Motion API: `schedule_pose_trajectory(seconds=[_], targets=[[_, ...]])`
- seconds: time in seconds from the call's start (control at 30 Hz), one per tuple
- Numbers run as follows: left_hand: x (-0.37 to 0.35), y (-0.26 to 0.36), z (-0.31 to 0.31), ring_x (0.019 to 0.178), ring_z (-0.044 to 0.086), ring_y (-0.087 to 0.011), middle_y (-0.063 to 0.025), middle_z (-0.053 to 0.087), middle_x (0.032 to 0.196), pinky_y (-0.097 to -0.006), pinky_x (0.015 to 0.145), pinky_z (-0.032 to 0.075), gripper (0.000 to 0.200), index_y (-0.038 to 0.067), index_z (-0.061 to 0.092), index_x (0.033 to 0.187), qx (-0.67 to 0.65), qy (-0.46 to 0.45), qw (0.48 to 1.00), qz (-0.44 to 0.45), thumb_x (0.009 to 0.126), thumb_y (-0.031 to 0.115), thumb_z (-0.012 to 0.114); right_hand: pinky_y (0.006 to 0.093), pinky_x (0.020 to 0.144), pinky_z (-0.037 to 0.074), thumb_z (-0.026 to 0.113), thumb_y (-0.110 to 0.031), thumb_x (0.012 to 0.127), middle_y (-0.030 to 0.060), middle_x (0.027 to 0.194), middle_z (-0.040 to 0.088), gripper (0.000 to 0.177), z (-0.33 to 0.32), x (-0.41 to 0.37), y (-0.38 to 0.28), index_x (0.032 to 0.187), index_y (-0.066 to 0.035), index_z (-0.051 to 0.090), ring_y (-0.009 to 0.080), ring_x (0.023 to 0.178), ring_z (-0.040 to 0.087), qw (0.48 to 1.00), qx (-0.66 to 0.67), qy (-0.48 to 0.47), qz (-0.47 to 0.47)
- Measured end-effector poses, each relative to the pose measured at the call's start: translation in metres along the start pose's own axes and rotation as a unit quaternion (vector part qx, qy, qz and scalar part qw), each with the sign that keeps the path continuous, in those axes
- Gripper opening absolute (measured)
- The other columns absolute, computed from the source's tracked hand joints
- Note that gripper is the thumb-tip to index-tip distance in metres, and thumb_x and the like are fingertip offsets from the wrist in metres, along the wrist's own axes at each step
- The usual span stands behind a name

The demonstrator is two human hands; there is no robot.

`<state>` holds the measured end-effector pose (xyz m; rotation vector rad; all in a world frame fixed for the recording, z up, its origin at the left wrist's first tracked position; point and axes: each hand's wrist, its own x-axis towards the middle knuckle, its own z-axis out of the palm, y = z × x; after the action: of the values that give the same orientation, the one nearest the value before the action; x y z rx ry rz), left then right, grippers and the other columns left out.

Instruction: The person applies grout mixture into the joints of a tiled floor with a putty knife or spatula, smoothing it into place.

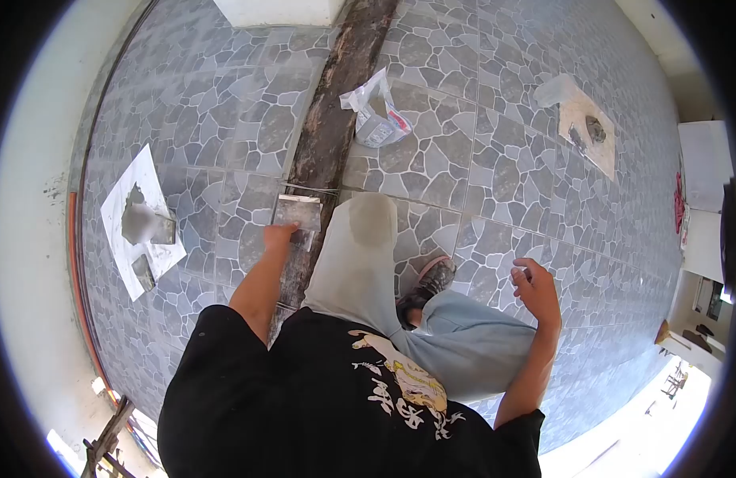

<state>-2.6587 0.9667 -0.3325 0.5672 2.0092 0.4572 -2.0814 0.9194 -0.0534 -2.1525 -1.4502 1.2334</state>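
Observation:
My left hand grips the near left corner of a flat, brownish-grey rectangular piece, its thumb laid over the edge. That piece lies over the dark, rough strip that runs between the floor tiles. Thin cords cross the strip just beyond it. Over the patterned floor on the right, my right hand hangs with fingers loosely bent and apart, holding nothing. My raised knee, in dusty trousers, is beside the strip.
Left, a white sheet carries grey mortar and flat pieces. An opened bag stands beyond my knee. At the far right lies a pale board with a dark lump. A white block stands at the top.

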Motion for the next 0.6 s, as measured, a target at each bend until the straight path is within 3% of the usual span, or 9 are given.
schedule_pose_trajectory(seconds=[0.03, 0.1, 0.23, 0.33, 0.4, 0.43, 0.5, 0.57, 0.6], targets=[[-0.007, 0.002, 0.004, 0.106, 0.061, -0.0343, -0.0271, 0.058, 0.119, -0.0417, 0.092, 0.048, 0.077, -0.009, 0.056, 0.112, -0.009, -0.005, 1.0, -0.002, 0.06, 0.036, 0.088, 0.0291, 0.052, 0.046, 0.061, -0.018, 0.092, 0.0082, 0.068, 0.062, 0.025, 0.0, -0.001, 0.008, 0.11, 0.0, 0.063, 0.0136, 0.056, 0.059, 1.0, -0.01, 0.002, -0.002], [-0.026, 0.017, 0.007, 0.1, 0.063, -0.0291, -0.021, 0.064, 0.11, -0.0352, 0.086, 0.049, 0.072, -0.011, 0.057, 0.108, 0.032, 0.185, 0.981, 0.038, 0.058, 0.028, 0.091, 0.0277, 0.049, 0.047, 0.06, -0.017, 0.092, 0.0102, 0.076, 0.065, 0.028, 0.002, 0.0, 0.019, 0.114, 0.0, 0.063, 0.014, 0.056, 0.061, 0.996, -0.028, -0.046, 0.075], [0.033, -0.037, 0.028, 0.107, 0.061, -0.033, -0.0249, 0.062, 0.112, -0.0392, 0.089, 0.048, 0.078, -0.015, 0.055, 0.112, -0.064, 0.235, 0.968, 0.068, 0.057, 0.029, 0.09, 0.0278, 0.046, 0.049, 0.059, -0.019, 0.092, 0.0118, 0.076, 0.066, 0.028, 0.007, 0.012, 0.03, 0.111, 0.001, 0.063, 0.0158, 0.055, 0.064, 0.992, -0.016, -0.066, 0.106], [0.001, -0.013, 0.019, 0.099, 0.063, -0.0294, -0.0222, 0.064, 0.109, -0.0373, 0.086, 0.049, 0.07, -0.014, 0.057, 0.112, 0.012, 0.209, 0.976, 0.059, 0.062, 0.023, 0.088, 0.0277, 0.045, 0.049, 0.058, -0.019, 0.092, 0.0121, 0.075, 0.066, 0.028, 0.009, 0.03, 0.038, 0.11, 0.002, 0.063, 0.0161, 0.055, 0.064, 0.993, -0.016, -0.049, 0.103], [-0.038, 0.027, -0.002, 0.093, 0.065, -0.0257, -0.0186, 0.066, 0.105, -0.0363, 0.084, 0.049, 0.059, -0.01, 0.059, 0.112, -0.225, -0.014, 0.974, 0.031, 0.068, 0.019, 0.084, 0.0275, 0.046, 0.049, 0.059, -0.02, 0.092, 0.0129, 0.075, 0.066, 0.028, 0.01, 0.038, 0.027, 0.109, 0.002, 0.064, 0.0158, 0.055, 0.064, 0.995, 0.013, -0.035, 0.095], [-0.058, 0.049, -0.012, 0.093, 0.065, -0.0257, -0.0186, 0.066, 0.105, -0.0363, 0.084, 0.049, 0.059, -0.01, 0.059, 0.112, -0.229, -0.015, 0.973, 0.028, 0.068, 0.019, 0.084, 0.0275, 0.046, 0.049, 0.059, -0.02, 0.092, 0.0129, 0.075, 0.066, 0.028, 0.011, 0.044, 0.021, 0.109, 0.002, 0.064, 0.0158, 0.055, 0.064, 0.995, 0.008, -0.036, 0.095], [-0.078, 0.086, -0.024, 0.067, 0.057, -0.0118, -0.0042, 0.065, 0.086, -0.0278, 0.057, 0.042, 0.044, 0.0, 0.063, 0.103, -0.262, -0.07, 0.957, 0.105, 0.071, 0.024, 0.082, 0.0282, 0.046, 0.049, 0.059, -0.02, 0.092, 0.0137, 0.075, 0.067, 0.028, 0.018, 0.051, 0.02, 0.109, 0.002, 0.064, 0.0161, 0.055, 0.064, 0.997, 0.008, -0.037, 0.066], [-0.054, 0.111, -0.025, 0.088, 0.065, -0.022, -0.0124, 0.068, 0.103, -0.0341, 0.081, 0.049, 0.048, -0.003, 0.061, 0.113, -0.268, -0.076, 0.956, 0.088, 0.073, 0.014, 0.082, 0.0286, 0.046, 0.049, 0.059, -0.02, 0.092, 0.014, 0.075, 0.067, 0.029, 0.018, 0.056, 0.021, 0.109, 0.002, 0.064, 0.0164, 0.055, 0.065, 0.996, -0.02, -0.055, 0.069], [-0.034, 0.123, -0.016, 0.088, 0.065, -0.022, -0.0122, 0.068, 0.103, -0.0338, 0.081, 0.049, 0.048, -0.003, 0.061, 0.112, -0.287, -0.073, 0.949, 0.104, 0.073, 0.013, 0.082, 0.029, 0.046, 0.05, 0.059, -0.02, 0.092, 0.0144, 0.076, 0.067, 0.029, 0.019, 0.06, 0.02, 0.109, 0.003, 0.064, 0.0167, 0.054, 0.065, 0.994, -0.046, -0.071, 0.069]])
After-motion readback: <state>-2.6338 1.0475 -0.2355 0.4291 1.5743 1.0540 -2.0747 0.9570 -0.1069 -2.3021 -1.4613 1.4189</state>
